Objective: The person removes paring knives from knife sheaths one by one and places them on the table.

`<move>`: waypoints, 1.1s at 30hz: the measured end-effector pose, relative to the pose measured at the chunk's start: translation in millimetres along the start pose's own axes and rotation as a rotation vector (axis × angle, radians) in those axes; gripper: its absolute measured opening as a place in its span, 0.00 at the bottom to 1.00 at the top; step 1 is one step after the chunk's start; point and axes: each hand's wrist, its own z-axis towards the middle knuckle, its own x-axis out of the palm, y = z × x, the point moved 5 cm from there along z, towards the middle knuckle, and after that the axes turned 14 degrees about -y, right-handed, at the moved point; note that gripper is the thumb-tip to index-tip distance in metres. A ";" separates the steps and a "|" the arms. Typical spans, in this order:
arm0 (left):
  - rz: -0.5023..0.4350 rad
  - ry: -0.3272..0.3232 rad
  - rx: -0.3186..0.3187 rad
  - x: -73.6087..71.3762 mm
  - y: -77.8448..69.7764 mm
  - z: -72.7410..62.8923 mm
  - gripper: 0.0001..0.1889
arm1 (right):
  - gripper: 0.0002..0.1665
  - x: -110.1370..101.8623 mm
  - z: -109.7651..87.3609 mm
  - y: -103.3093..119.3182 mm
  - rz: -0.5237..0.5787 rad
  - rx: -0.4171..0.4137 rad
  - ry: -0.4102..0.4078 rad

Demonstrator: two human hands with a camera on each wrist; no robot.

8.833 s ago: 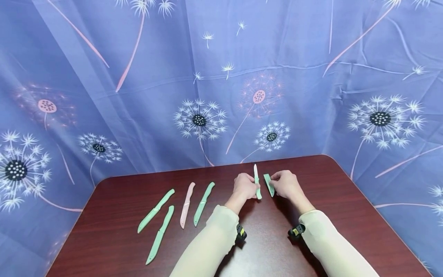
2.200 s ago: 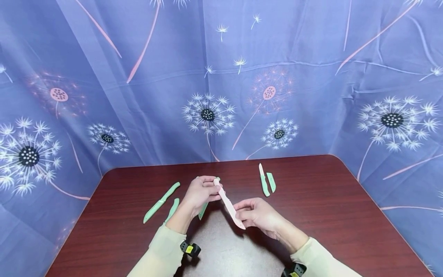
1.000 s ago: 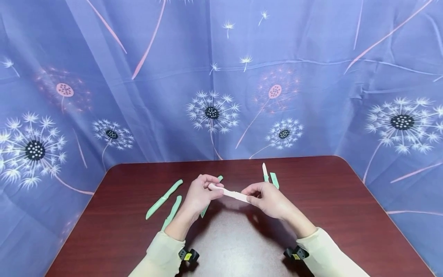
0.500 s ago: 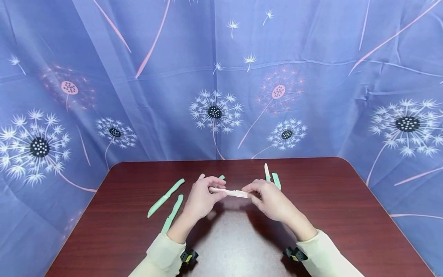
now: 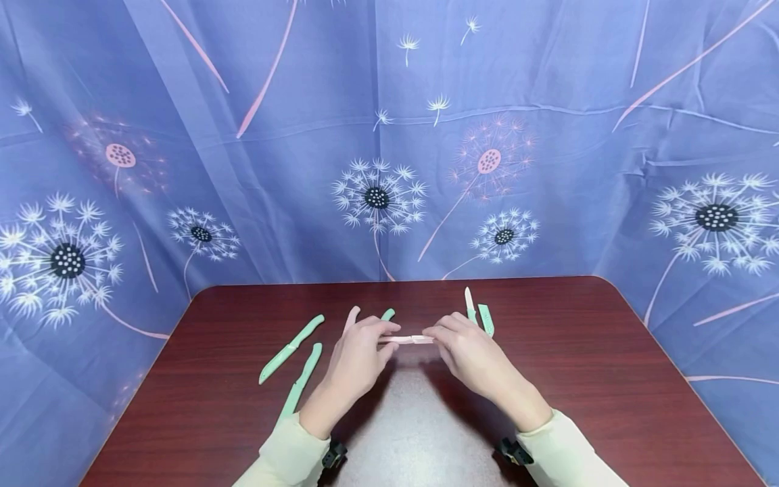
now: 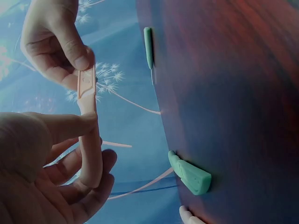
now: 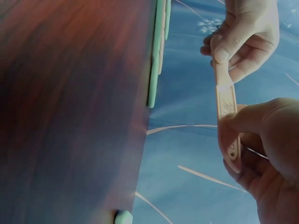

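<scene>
Both hands hold a pink knife [image 5: 406, 339] roughly level over the middle of the table. My left hand [image 5: 359, 355] grips its handle [image 6: 91, 158], thumb along one side and fingers curled behind. My right hand [image 5: 477, 352] pinches the pink sheath [image 7: 227, 105] that covers the blade; raised lettering shows on it in the right wrist view. Behind the left hand lie a second pink knife [image 5: 351, 316] and a green knife [image 5: 388, 314], both mostly hidden in the head view. Beyond the right hand are a small bare-bladed green knife [image 5: 468, 301] and its green sheath [image 5: 486, 320].
Two sheathed green knives [image 5: 292, 348] lie slanted on the table's left side, the nearer one partly behind the left forearm. The dark red-brown table [image 5: 608, 379] ends at a blue dandelion-print curtain [image 5: 292, 169] at the back and sides.
Earlier the hands held the small green knife and its sheath; these now lie on the table. The pink knife, slanted at first in the hands, has turned level, and the hands have drawn closer.
</scene>
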 end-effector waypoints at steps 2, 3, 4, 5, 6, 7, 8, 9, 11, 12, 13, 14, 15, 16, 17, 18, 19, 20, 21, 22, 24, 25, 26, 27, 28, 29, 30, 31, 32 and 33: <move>0.056 -0.020 0.064 -0.3 -2.9 -1.2 0.15 | 0.15 0.4 -0.5 1.4 -0.032 -0.034 -0.011; 0.081 -0.031 0.088 -0.4 -4.1 -1.6 0.15 | 0.15 0.5 -0.8 2.0 -0.046 -0.047 -0.016; 0.102 -0.042 0.109 -0.5 -5.1 -1.9 0.15 | 0.15 0.7 -1.2 2.4 -0.060 -0.056 -0.018; 0.117 -0.052 0.126 -0.7 -6.2 -2.2 0.15 | 0.15 1.1 -1.7 2.6 -0.072 -0.065 -0.019; 0.130 -0.063 0.142 -0.8 -7.1 -2.4 0.15 | 0.15 1.3 -2.2 2.9 -0.082 -0.072 -0.020; 0.140 -0.074 0.155 -1.0 -8.0 -2.5 0.15 | 0.15 1.6 -2.7 3.1 -0.089 -0.077 -0.022; 0.147 -0.085 0.168 -1.4 -9.0 -2.6 0.15 | 0.16 1.9 -3.2 3.2 -0.095 -0.082 -0.024; 0.154 -0.096 0.181 -1.6 -9.8 -2.6 0.14 | 0.16 2.1 -3.5 3.4 -0.098 -0.086 -0.028; 0.163 -0.119 0.206 -2.5 -11.6 -2.9 0.14 | 0.16 2.3 -3.9 3.8 -0.098 -0.095 -0.038; 0.168 -0.131 0.219 -2.9 -12.6 -3.0 0.13 | 0.16 2.3 -4.0 4.0 -0.098 -0.099 -0.045; 0.173 -0.142 0.230 -3.4 -13.5 -3.3 0.13 | 0.16 2.2 -4.0 4.4 -0.097 -0.104 -0.052; 0.178 -0.153 0.242 -3.7 -14.2 -3.4 0.13 | 0.16 2.0 -3.9 4.8 -0.098 -0.108 -0.059; 0.181 -0.163 0.251 -3.7 -14.5 -3.6 0.12 | 0.16 1.8 -3.8 5.1 -0.100 -0.113 -0.066; 0.186 -0.172 0.261 -4.2 -15.3 -3.8 0.12 | 0.16 1.5 -3.8 5.4 -0.104 -0.117 -0.072; 0.189 -0.180 0.271 -4.5 -16.0 -4.0 0.12 | 0.16 1.2 -3.8 5.6 -0.107 -0.122 -0.078; 0.193 -0.190 0.280 -4.8 -16.6 -4.1 0.12 | 0.16 1.0 -3.8 5.8 -0.112 -0.125 -0.083; 0.195 -0.199 0.290 -5.0 -17.1 -4.2 0.12 | 0.16 0.8 -3.6 6.1 -0.116 -0.128 -0.087; 0.200 -0.210 0.303 -5.3 -17.7 -4.2 0.11 | 0.17 0.5 -3.4 6.4 -0.120 -0.130 -0.091; 0.205 -0.221 0.315 -5.9 -18.3 -4.2 0.11 | 0.17 0.4 -3.3 6.6 -0.124 -0.131 -0.093; 0.207 -0.230 0.326 -6.4 -19.1 -4.0 0.10 | 0.17 0.3 -3.3 7.0 -0.127 -0.134 -0.095; 0.207 -0.248 0.347 -7.0 -19.9 -3.7 0.08 | 0.18 0.0 -3.2 7.7 -0.131 -0.139 -0.101; 0.210 -0.252 0.353 -7.1 -20.0 -3.6 0.07 | 0.18 -0.3 -3.3 8.1 -0.133 -0.141 -0.104; 0.213 -0.255 0.358 -7.2 -20.1 -3.4 0.06 | 0.18 -0.5 -3.4 8.4 -0.134 -0.144 -0.107; 0.212 -0.256 0.360 -7.3 -20.2 -3.2 0.06 | 0.18 -0.7 -3.5 8.6 -0.135 -0.146 -0.109; 0.213 -0.255 0.362 -7.1 -20.1 -3.2 0.06 | 0.18 -0.8 -3.6 8.7 -0.136 -0.148 -0.111; 0.216 -0.255 0.362 -7.1 -20.0 -3.2 0.06 | 0.18 -0.9 -3.6 8.6 -0.137 -0.147 -0.108; 0.218 -0.256 0.366 -7.1 -20.1 -3.2 0.07 | 0.17 -0.8 -3.7 8.4 -0.137 -0.145 -0.105; 0.223 -0.255 0.368 -7.0 -20.1 -3.3 0.07 | 0.17 -0.8 -3.7 8.3 -0.136 -0.146 -0.104; 0.226 -0.255 0.372 -7.0 -20.3 -3.2 0.09 | 0.17 -0.6 -3.7 7.9 -0.137 -0.143 -0.099; 0.231 -0.256 0.376 -6.9 -20.3 -3.4 0.10 | 0.16 -0.5 -3.7 7.7 -0.136 -0.139 -0.092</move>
